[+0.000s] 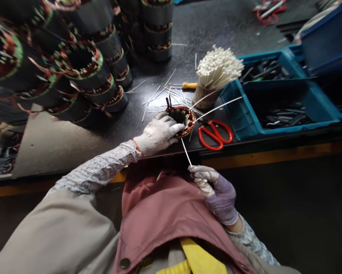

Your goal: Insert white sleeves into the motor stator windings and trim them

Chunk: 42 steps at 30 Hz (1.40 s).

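My left hand (162, 131), in a white knitted glove, is wrapped round the near left side of a motor stator (190, 117) on the bench, its thumb in the bore. Copper windings and green-yellow insulation show round the stator's rim. My right hand (216, 190), in a white and purple glove, is closed in a pinch at bench-edge height, nearer my body. Between its fingertips is the end of a thin white cord (186, 153), pulled taut from the stator's near side. Two more white strands (219, 108) stick out from the stator to the right.
Red-handled scissors (216, 135) lie right of the stator. Behind them stands a bundle of white sticks (218, 70) in a holder, beside a yellow-handled tool (189, 85). Blue bins (245, 114) hold dark pieces. Stacked stators (93, 80) fill the left; thin strips (159, 95) lie scattered.
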Tool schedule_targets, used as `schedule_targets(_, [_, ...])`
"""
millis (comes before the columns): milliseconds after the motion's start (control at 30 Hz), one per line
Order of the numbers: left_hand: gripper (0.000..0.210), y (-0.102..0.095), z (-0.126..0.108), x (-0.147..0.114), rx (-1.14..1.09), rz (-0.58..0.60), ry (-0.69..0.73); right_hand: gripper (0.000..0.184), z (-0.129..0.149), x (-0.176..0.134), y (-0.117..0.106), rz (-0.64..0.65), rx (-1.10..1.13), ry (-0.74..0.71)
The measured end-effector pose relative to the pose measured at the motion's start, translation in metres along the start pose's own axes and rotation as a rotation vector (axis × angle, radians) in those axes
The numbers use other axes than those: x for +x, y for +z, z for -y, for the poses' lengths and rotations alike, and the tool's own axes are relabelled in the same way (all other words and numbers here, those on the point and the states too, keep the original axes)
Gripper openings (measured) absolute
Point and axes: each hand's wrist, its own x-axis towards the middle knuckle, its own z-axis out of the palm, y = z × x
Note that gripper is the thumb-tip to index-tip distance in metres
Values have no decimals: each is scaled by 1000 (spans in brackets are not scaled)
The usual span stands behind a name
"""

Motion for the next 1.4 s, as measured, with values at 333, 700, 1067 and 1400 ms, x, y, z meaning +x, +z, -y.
schedule_targets(333, [41, 0, -1, -1, 11, -16, 0, 18, -4, -2, 4, -3, 27, 10])
schedule_targets(700, [52, 1, -2, -3, -50, -55, -80, 12, -40, 39, 35, -58, -90, -234])
schedule_targets(1067, [25, 27, -12, -17, -300, -458, -162, 4, -13, 71, 27, -54, -331, -291])
schedule_targets(1400, [23, 24, -8, -11, -233, -547, -40, 15, -9, 102, 27, 62, -650, -298])
